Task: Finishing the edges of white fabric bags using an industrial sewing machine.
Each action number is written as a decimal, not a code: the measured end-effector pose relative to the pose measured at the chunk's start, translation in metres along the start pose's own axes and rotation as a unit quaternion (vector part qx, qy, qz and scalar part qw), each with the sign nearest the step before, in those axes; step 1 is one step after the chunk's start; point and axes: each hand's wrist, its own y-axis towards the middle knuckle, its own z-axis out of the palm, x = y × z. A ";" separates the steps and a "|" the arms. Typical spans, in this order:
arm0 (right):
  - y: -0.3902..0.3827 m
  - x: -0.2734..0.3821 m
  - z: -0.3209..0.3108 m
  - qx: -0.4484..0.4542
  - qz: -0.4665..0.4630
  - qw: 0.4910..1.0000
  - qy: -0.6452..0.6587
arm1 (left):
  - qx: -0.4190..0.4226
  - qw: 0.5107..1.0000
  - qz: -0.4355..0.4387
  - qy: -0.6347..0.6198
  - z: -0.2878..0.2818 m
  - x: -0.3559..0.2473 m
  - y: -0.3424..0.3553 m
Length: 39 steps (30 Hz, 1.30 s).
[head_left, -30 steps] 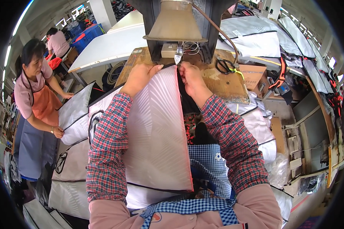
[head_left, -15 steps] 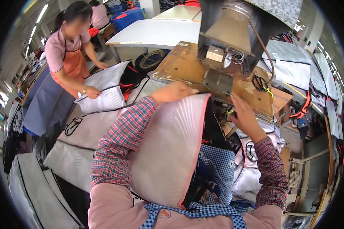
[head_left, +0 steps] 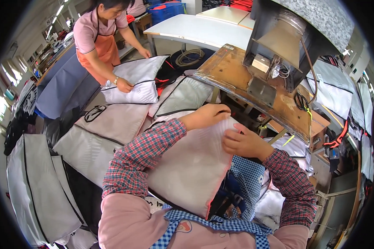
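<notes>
A whitish, glossy fabric piece [head_left: 191, 159] with pink edging hangs over my lap, one corner raised toward the wooden worktable. My left hand [head_left: 207, 116] has its fingers bent and pinched on the top edge near that corner. On the right edge, just below the corner, my right hand [head_left: 246, 142] grips the same fabric piece with curled fingers. The two hands are close together but apart. Under the fabric, a blue checked apron [head_left: 249, 178] and dark material show.
A machine with a beige funnel-shaped hood [head_left: 280, 39] stands on the wooden worktable [head_left: 220, 66] ahead. More whitish pieces with black edging [head_left: 97, 141] lie at the left. Across from me, a person in an orange apron [head_left: 97, 62] handles another one. A white table [head_left: 195, 29] stands behind.
My right hand has come left from beside the table and now grips the fabric's right edge. The fabric corner has dropped nearer to me, away from the table. The view has shifted left.
</notes>
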 end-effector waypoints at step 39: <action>0.060 0.054 -0.080 -0.132 0.465 0.794 0.370 | -0.354 0.915 0.159 0.113 -0.169 -0.164 -0.036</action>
